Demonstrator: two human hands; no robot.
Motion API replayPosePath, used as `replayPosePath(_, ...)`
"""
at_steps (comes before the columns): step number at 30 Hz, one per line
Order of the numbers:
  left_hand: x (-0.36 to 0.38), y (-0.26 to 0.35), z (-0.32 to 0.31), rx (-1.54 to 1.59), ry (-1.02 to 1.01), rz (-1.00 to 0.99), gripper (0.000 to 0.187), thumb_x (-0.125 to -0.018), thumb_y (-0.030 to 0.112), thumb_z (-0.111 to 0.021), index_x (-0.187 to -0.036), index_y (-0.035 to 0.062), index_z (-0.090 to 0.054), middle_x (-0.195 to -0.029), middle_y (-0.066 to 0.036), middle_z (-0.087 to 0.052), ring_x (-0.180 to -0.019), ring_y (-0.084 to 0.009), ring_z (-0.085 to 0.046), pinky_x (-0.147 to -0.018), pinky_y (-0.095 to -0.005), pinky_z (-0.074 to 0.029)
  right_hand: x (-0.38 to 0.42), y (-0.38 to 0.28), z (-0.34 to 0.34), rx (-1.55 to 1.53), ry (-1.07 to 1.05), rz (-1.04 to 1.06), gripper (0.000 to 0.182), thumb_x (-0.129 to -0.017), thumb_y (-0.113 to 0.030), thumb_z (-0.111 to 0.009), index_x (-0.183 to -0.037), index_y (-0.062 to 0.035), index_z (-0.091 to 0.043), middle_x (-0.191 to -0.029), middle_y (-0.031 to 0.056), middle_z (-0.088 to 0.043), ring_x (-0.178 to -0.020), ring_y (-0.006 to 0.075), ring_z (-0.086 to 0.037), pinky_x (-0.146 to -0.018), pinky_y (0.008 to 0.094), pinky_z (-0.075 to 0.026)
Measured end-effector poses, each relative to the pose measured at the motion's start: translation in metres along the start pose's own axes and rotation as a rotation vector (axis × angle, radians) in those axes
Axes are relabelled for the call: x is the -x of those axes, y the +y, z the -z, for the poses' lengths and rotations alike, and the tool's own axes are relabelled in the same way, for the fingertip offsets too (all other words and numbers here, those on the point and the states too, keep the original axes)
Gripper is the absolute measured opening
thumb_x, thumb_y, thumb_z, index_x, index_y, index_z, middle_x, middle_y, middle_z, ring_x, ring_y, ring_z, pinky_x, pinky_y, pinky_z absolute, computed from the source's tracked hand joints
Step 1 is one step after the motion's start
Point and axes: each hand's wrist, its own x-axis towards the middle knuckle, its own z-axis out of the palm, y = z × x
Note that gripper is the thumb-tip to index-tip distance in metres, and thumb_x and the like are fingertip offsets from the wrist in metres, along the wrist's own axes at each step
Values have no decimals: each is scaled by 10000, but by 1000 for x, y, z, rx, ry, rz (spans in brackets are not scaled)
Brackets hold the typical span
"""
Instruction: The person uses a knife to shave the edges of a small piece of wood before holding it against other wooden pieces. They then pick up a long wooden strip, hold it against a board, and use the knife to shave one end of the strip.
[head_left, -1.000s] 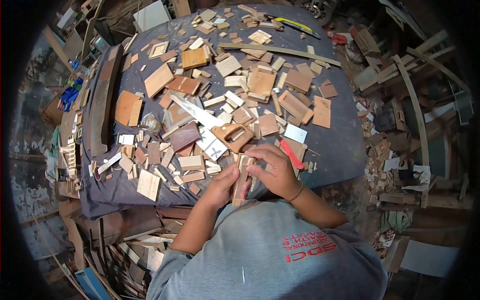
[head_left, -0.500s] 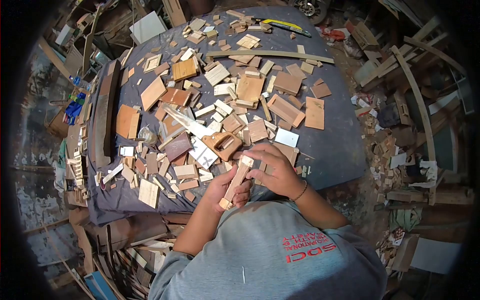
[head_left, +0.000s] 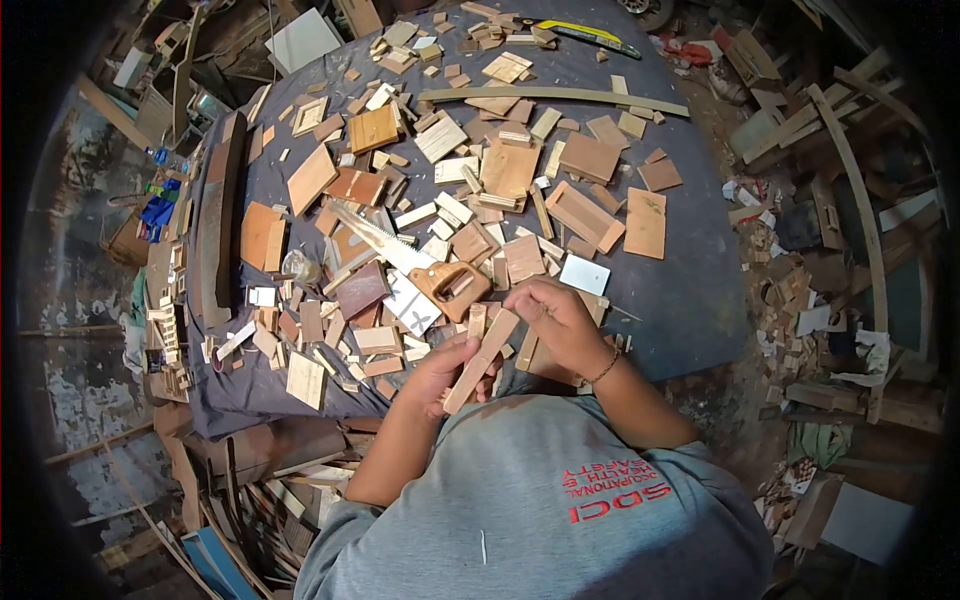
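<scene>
A narrow brown wooden block [head_left: 482,362] is held at a slant in front of my shirt, its smooth long face showing. My left hand [head_left: 445,375] wraps round its lower part, with the thumb along the side. At the upper end, the fingers of my right hand [head_left: 555,318] are closed on the wood. Just beyond my hands lies a handsaw [head_left: 455,288] with a wooden handle, its blade pointing away to the left. A white piece with dark markings [head_left: 413,308] lies partly beneath the saw.
Many wood offcuts [head_left: 510,168] cover the dark table cloth [head_left: 680,300]. A long thin strip [head_left: 560,95] lies across the far part, near a yellow-and-black tool [head_left: 580,36]. A thick dark beam [head_left: 220,220] runs along the left edge. Scrap wood is heaped around the table.
The wooden block has been turned in my hands: the side with pale end pieces faced up before, and now a smooth brown face does. My right fingers have shifted to its upper end.
</scene>
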Motion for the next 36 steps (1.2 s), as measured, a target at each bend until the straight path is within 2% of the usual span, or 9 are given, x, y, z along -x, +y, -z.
replayPosePath(2, -4, 3, -1, -7, -4, 6, 396, -932, 350, -569, -1150, 24, -508, -803, -107, -579, -588, -195, -601, -497, -310, -521, 1, -1, 4, -228, 56, -121, 196, -946, -140, -553, -1030, 23, -620, -939, 76, -629, -891, 165, -585, -829, 293, -457)
replayPosePath(8, -14, 9, -15, -218, 181, -87, 283, -921, 305, -605, -1074, 69, -577, -828, -47, -638, -645, -135, -614, -546, -258, -514, 9, 4, 16, -202, 2, -230, 294, -926, -172, -602, -1152, 14, -607, -915, 28, -624, -855, 92, -562, -791, 243, -454)
replayPosePath(12, -23, 10, -15, -350, 215, -83, 283, -891, 265, -659, -1095, 84, -587, -823, -17, -632, -655, -110, -590, -566, -225, -477, 12, 3, 10, -229, 38, -237, 307, -888, -168, -660, -1131, 13, -609, -879, 28, -620, -798, 80, -558, -741, 233, -464)
replayPosePath(16, -27, 7, -11, -422, 161, -135, 363, -847, 131, -682, -1185, 53, -574, -989, 7, -636, -834, -72, -570, -730, -236, -451, 12, 14, -8, -295, 55, -205, 338, -913, -101, -618, -1228, 4, -553, -978, 35, -631, -947, 97, -590, -836, 257, -481)
replayPosePath(22, -24, 2, -1, -419, 215, -102, 358, -857, 147, -679, -1187, 58, -571, -961, 23, -619, -803, -71, -566, -708, -240, -458, 10, 12, -10, -160, -38, -237, 356, -903, -111, -613, -1244, -24, -562, -1040, 57, -620, -889, 95, -562, -774, 260, -466)
replayPosePath(28, -30, 2, 7, -699, 101, 23, 503, -794, 132, -742, -1238, 51, -520, -946, 26, -585, -824, -69, -542, -713, -234, -444, 6, 21, -11, -188, -74, -217, 273, -883, -117, -646, -1126, -8, -585, -924, 16, -576, -832, 81, -512, -743, 248, -445)
replayPosePath(31, -30, 2, -2, -655, 107, -38, 577, -785, 111, -738, -1296, 47, -476, -1027, 8, -554, -918, -89, -515, -777, -250, -434, -4, 19, -13, -206, -92, -289, 198, -854, -154, -692, -944, -26, -570, -818, -2, -540, -746, 70, -473, -666, 231, -411)
replayPosePath(34, -29, 3, 3, -609, 142, -53, 631, -791, 90, -718, -1349, 58, -424, -1084, -9, -553, -974, -100, -515, -822, -258, -433, -16, 21, -13, -101, -128, -284, 220, -835, -177, -716, -869, -28, -558, -758, -14, -517, -708, 70, -459, -626, 235, -400)
replayPosePath(36, -34, -5, 9, -616, 204, -258, 547, -767, 42, -703, -1268, 65, -485, -933, 29, -537, -780, -65, -503, -645, -227, -414, -27, 16, -12, -38, -179, -281, 236, -826, -186, -725, -837, -29, -548, -747, -17, -511, -700, 68, -453, -617, 237, -398)
